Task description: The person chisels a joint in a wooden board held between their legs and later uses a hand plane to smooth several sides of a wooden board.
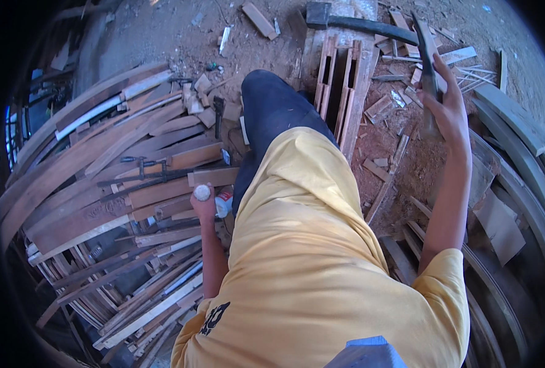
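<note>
**Both your hands are closed on something**

At upper right, your right hand (450, 113) curls around a long dark tool (425, 46), thumb on one side, fingers on the other. The handle of a hammer (371, 26) reaches toward that tool at top centre (whether they touch, you cannot tell). At centre left, your left hand (205, 208) is fisted around a pale round-ended object (202, 192), just beside a white-and-red container (224, 203) and the stacked wood (125, 141).
</note>
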A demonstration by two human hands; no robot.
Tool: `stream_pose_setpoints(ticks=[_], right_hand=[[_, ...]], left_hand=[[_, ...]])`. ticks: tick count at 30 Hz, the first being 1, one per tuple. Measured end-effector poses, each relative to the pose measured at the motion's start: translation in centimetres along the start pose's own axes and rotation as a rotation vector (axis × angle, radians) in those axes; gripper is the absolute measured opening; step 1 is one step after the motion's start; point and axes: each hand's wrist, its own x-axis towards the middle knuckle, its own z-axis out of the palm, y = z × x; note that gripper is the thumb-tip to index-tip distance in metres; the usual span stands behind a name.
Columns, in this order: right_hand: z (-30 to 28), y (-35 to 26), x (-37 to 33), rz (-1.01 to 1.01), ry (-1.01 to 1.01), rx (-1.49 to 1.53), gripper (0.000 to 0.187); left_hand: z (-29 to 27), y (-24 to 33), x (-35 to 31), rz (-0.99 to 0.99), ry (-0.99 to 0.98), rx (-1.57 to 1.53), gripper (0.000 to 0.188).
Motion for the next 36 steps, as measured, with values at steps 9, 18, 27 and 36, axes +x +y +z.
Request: stream_pose_setpoints(ticks=[9,18,27,36], right_hand=[[1.2,-4.5,-3.2,-0.410,-0.054,0.945,0.062],[5.3,-6.9,1.2,-0.155,0.363,0.338,0.026],[9.6,-6.9,2.9,-0.350,0.415,0.070,0.022],[14.7,-2.5,6.2,-0.614,0.447,0.262,0.017]], left_hand=[[0.9,-0.8,-0.4,-0.029,-0.157,-0.013,0.022],[1.9,-1.7,-0.4,-0.068,-0.124,-0.081,0.023],[0.3,-5.3,-3.7,-0.081,-0.194,-0.098,0.019],[0.6,-3.5,-3.1,-0.067,-0.102,-0.043,0.020]])
